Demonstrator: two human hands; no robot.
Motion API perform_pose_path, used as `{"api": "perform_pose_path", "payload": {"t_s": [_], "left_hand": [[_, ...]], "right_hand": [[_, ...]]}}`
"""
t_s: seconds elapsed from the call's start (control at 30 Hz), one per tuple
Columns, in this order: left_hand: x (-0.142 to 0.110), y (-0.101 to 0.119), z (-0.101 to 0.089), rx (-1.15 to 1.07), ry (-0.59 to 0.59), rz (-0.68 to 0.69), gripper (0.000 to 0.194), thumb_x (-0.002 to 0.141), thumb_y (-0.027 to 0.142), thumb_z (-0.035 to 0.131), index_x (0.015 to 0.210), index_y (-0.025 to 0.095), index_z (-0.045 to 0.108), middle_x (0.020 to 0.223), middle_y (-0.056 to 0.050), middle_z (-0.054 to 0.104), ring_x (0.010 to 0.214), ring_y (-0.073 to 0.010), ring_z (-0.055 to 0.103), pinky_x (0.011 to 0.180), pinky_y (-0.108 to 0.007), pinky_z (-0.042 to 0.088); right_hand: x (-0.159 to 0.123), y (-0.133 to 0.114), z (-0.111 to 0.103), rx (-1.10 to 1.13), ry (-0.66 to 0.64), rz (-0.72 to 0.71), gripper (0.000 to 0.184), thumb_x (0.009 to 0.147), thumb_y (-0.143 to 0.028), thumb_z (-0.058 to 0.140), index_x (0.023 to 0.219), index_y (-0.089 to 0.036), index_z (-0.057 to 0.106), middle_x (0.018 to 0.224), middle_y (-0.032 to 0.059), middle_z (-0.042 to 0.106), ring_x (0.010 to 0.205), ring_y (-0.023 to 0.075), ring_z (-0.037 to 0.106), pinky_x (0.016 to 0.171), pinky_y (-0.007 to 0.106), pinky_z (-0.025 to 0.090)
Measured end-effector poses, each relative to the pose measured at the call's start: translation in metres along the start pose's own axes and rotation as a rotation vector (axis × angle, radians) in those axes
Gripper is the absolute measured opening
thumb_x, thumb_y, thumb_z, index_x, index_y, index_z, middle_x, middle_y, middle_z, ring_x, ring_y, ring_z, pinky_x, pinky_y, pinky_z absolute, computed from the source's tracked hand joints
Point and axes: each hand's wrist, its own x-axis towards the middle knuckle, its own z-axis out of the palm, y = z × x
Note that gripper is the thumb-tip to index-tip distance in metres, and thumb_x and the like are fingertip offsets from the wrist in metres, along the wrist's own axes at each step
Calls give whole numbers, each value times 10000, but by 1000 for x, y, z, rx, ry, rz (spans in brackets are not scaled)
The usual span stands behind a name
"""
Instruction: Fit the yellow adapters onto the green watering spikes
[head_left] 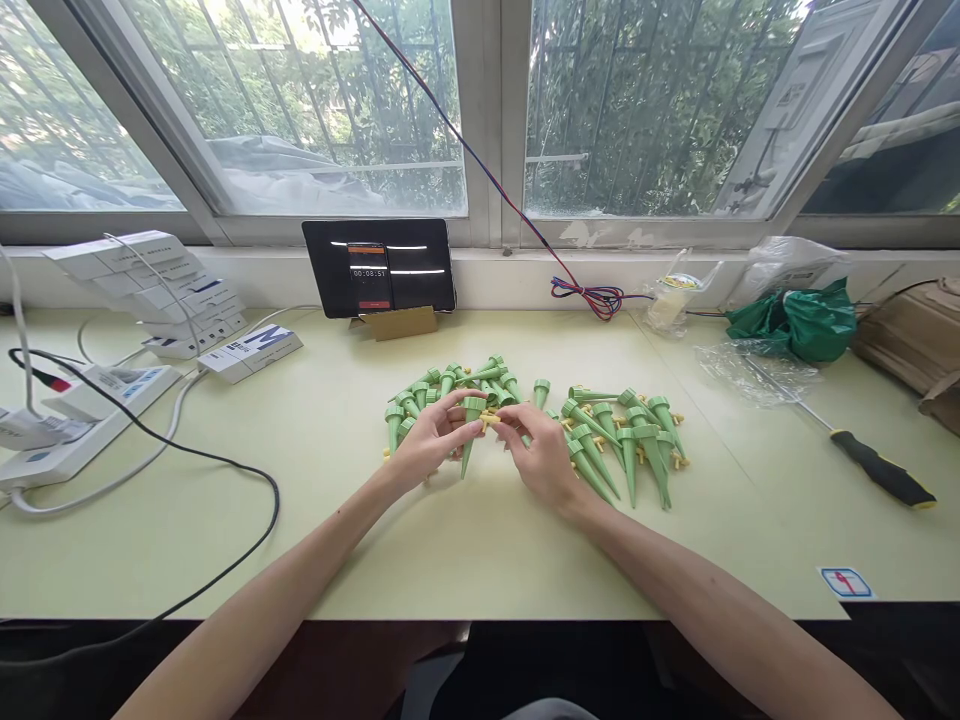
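Note:
Between the thumb and fingers of my left hand is a green plastic watering spike, its ribbed cap up and its point down. My right hand pinches a small yellow valve at the spike's side, just below the cap. Whether the valve is seated in the spike or only touches it, I cannot tell. Behind my hands lies a heap of green spikes. To the right of my right hand rests another pile of spikes, several with yellow valves showing.
A tablet showing a timer leans by the window. White boxes, a power strip and a black cable occupy the left. On the right lie a screwdriver, a green bag and clear plastic wrap.

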Motion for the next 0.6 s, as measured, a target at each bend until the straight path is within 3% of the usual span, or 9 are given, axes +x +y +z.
{"api": "perform_pose_path", "payload": {"t_s": [0.6], "left_hand": [[0, -5, -1, 10, -22, 27, 444, 878, 409, 676, 1265, 231, 552, 748, 6, 530, 615, -111, 477, 511, -202, 366]], "right_hand": [[1, -2, -1, -79, -115, 52, 367, 1037, -368, 396, 786, -185, 593, 692, 11, 585, 638, 149, 534, 648, 267, 396]]}}
